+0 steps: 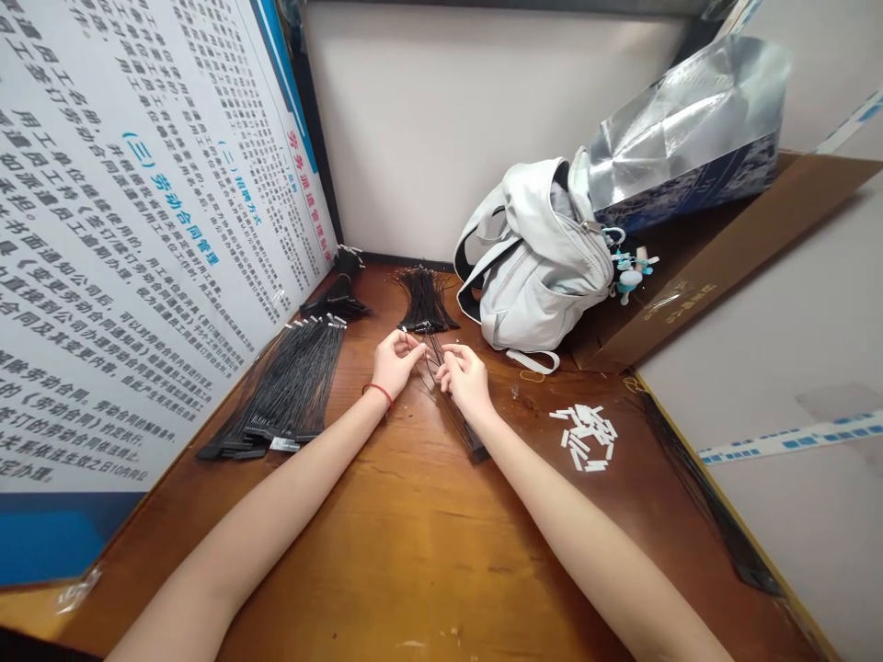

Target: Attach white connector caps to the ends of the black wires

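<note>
My left hand (398,362), with a red string round its wrist, pinches a thin black wire near the middle of the table. Close beside it, the fingers of my right hand (464,375) are curled in a pinch over a strip of black wires (452,414). The strip runs under that hand and ends in a dark connector (478,454) near the right wrist. What exactly the right fingertips grip is too small to make out. Just beyond both hands lies a bundle of black wires (426,299) with small pale tips.
Left lies a large spread of black cables (286,395), with another bundle (341,290) behind. White small pieces (586,437) are piled at right. A white backpack (544,257) and a cardboard box (724,267) stand at back right. A printed board (158,230) walls the left.
</note>
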A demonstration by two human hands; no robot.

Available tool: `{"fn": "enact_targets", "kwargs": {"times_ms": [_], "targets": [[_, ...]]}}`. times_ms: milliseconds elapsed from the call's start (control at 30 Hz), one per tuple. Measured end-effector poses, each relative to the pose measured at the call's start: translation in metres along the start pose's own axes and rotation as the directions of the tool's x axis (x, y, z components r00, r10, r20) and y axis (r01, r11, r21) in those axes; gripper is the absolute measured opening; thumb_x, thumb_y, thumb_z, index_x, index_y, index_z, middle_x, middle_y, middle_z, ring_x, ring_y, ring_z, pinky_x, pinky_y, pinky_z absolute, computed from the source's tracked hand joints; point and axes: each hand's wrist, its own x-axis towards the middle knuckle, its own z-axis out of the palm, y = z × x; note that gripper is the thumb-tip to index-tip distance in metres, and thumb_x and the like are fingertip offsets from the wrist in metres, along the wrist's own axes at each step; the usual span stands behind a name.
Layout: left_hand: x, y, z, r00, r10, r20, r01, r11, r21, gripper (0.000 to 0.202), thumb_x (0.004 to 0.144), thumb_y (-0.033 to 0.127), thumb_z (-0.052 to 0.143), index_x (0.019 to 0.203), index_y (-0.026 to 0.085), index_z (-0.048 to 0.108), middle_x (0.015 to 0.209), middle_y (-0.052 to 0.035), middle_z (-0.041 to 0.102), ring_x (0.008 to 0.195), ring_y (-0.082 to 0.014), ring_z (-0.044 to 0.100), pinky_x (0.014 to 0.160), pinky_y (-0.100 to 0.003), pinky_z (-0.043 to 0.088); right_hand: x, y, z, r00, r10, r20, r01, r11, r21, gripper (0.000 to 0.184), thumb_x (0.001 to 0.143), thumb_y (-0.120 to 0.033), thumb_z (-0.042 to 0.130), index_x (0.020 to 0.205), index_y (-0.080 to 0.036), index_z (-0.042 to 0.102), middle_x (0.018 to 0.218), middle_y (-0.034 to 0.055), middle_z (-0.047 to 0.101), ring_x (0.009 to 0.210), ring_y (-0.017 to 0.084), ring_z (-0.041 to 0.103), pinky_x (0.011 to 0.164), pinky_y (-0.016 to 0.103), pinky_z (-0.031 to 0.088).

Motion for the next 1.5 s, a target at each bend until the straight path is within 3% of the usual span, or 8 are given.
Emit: {"fn": "enact_targets", "kwargs": {"times_ms": [133,367,533,700,933,1133,1333,1500], "targets": [[0.0,-0.001,0.0,1.0,-0.005,-0.017,0.005,1.0,0.026,0.028,0.062,0.03,0.07,0.067,0.016,0.047,0.064,-0.0007,0.06,0.061,-0.0143,0.063,0.06,-0.027,0.052,0.0,0.001,-0.001,1.0,0.029,-0.007,-0.029,0.999,0.015,0.029,0.076,-0.045,0.052,0.083,-0.017,0.052,0.057,-0.0018,0.059,0.038,0.008,0.048,0.038,0.018,0.031],[0.003,-0.002,0.001,0.998,-0.028,-0.059,0.03,0.999,0.023,0.028,0.062,0.027,0.07,0.066,0.016,0.045,0.06,0.0002,0.058,0.059,-0.0139,0.062,0.055,-0.024,0.051,0.001,0.003,-0.003,0.984,-0.139,-0.11,0.147,0.987,0.066,0.025,0.078,-0.042,0.049,0.083,-0.017,0.054,0.063,-0.0014,0.057,0.05,0.009,0.05,0.05,0.02,0.039],[0.004,-0.003,0.002,0.999,-0.027,-0.026,0.027,1.0,0.014,0.028,0.063,0.029,0.071,0.069,0.015,0.047,0.065,0.0,0.058,0.061,-0.0123,0.062,0.057,-0.023,0.052,0.0,-0.005,-0.004,0.989,-0.129,-0.077,0.134,0.989,0.06,0.027,0.073,-0.041,0.059,0.085,-0.017,0.057,0.065,-0.0012,0.056,0.058,0.011,0.052,0.055,0.022,0.042],[0.004,-0.003,0.003,0.994,-0.096,-0.045,0.098,0.995,0.024,0.021,0.081,0.036,0.051,0.077,0.015,0.053,0.07,-0.0028,0.061,0.06,-0.0109,0.061,0.054,-0.021,0.051,0.015,-0.018,0.001,0.987,-0.152,-0.053,0.154,0.988,0.03,0.032,0.065,-0.035,0.069,0.089,-0.017,0.058,0.068,-0.0006,0.059,0.063,0.012,0.056,0.062,0.025,0.046],[0.005,-0.005,-0.004,0.975,0.086,-0.203,-0.045,0.979,0.201,0.017,0.077,0.029,0.056,0.073,0.015,0.065,0.075,-0.004,0.061,0.068,-0.0118,0.057,0.052,-0.017,0.044,0.037,-0.028,0.021,0.975,-0.221,-0.038,0.217,0.973,-0.078,0.017,0.068,-0.032,0.064,0.074,-0.017,0.059,0.073,0.0023,0.062,0.067,0.013,0.058,0.067,0.026,0.049],[0.005,-0.004,-0.005,0.966,0.113,-0.234,-0.07,0.981,0.183,0.015,0.071,0.028,0.061,0.07,0.015,0.067,0.072,-0.0028,0.063,0.067,-0.0124,0.057,0.064,-0.023,0.046,0.034,-0.025,0.033,0.962,-0.274,-0.016,0.272,0.96,-0.072,0.013,0.072,-0.03,0.059,0.076,-0.018,0.055,0.08,0.0013,0.06,0.074,0.014,0.06,0.069,0.025,0.049],[0.003,0.001,-0.001,0.987,0.075,-0.144,-0.068,0.996,0.048,0.018,0.073,0.031,0.06,0.075,0.015,0.067,0.074,-0.0039,0.067,0.069,-0.0129,0.06,0.066,-0.024,0.048,0.04,-0.017,0.033,0.983,-0.162,-0.087,0.167,0.985,0.052,0.017,0.069,-0.031,0.063,0.076,-0.017,0.054,0.072,0.0012,0.06,0.069,0.014,0.061,0.069,0.027,0.051],[0.006,0.0,-0.003,0.99,0.035,-0.14,-0.043,0.998,-0.049,0.024,0.068,0.032,0.066,0.083,0.014,0.067,0.084,-0.0068,0.069,0.075,-0.0147,0.063,0.069,-0.026,0.05,0.036,-0.009,0.03,0.991,-0.096,-0.091,0.103,0.992,0.069,0.017,0.068,-0.03,0.064,0.075,-0.016,0.056,0.07,0.0012,0.061,0.067,0.013,0.06,0.068,0.026,0.051]]}}
